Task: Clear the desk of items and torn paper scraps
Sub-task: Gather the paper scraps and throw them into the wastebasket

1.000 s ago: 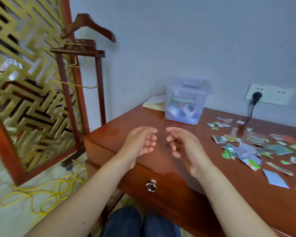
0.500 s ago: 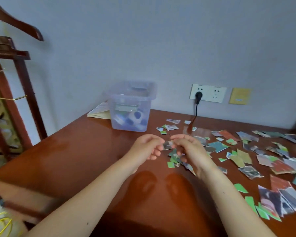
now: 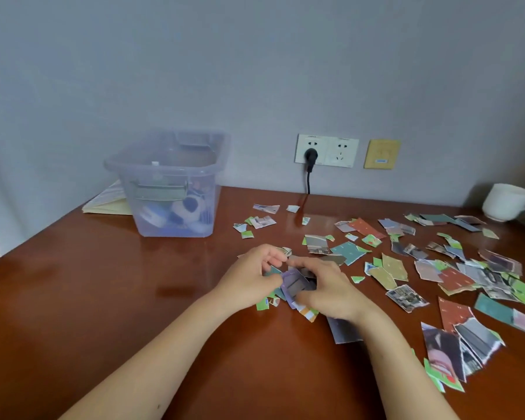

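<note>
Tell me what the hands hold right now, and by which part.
A purple paper scrap, held between both hands: the left hand pinches its left edge, the right hand its right edge.

- Both bare arms reach forward and angle inward, so the two hands meet in front of the person.
- The left hand (image 3: 249, 278) is turned knuckles-up with its fingers curled in, thumb and fingertips pinching one edge of a purple scrap (image 3: 294, 284).
- The right hand (image 3: 331, 291) sits close against it, back upward, index finger stretched toward the left hand. Its thumb is tucked underneath, and it grips the same scrap from the other side.
- Both wrists are held low.
</note>
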`<action>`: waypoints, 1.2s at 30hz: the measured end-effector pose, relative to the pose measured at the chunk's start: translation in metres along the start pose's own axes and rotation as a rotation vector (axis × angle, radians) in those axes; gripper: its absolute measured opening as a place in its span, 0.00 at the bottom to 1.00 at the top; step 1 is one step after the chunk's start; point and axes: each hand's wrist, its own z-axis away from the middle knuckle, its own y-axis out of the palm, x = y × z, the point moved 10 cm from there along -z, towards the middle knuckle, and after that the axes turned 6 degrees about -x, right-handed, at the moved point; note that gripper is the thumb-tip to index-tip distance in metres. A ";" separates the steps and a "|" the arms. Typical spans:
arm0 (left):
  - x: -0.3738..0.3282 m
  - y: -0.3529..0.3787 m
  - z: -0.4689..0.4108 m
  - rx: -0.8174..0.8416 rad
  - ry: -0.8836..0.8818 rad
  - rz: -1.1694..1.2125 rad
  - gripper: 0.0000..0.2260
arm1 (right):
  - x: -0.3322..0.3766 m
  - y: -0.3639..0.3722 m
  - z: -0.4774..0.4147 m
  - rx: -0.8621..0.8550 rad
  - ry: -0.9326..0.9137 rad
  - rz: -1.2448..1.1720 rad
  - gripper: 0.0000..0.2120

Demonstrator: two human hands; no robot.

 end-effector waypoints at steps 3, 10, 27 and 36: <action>0.002 0.003 0.001 0.010 0.043 -0.058 0.18 | 0.003 0.000 0.003 -0.020 -0.014 0.009 0.33; 0.000 0.000 0.012 -0.046 0.170 -0.198 0.25 | 0.009 -0.012 0.003 -0.193 -0.024 -0.220 0.25; -0.002 0.008 0.018 -0.047 0.252 -0.489 0.22 | -0.012 -0.034 0.014 -0.604 0.140 -0.934 0.12; 0.003 -0.002 0.015 -0.116 0.217 -0.268 0.12 | -0.019 -0.019 0.013 -0.462 0.286 -1.309 0.14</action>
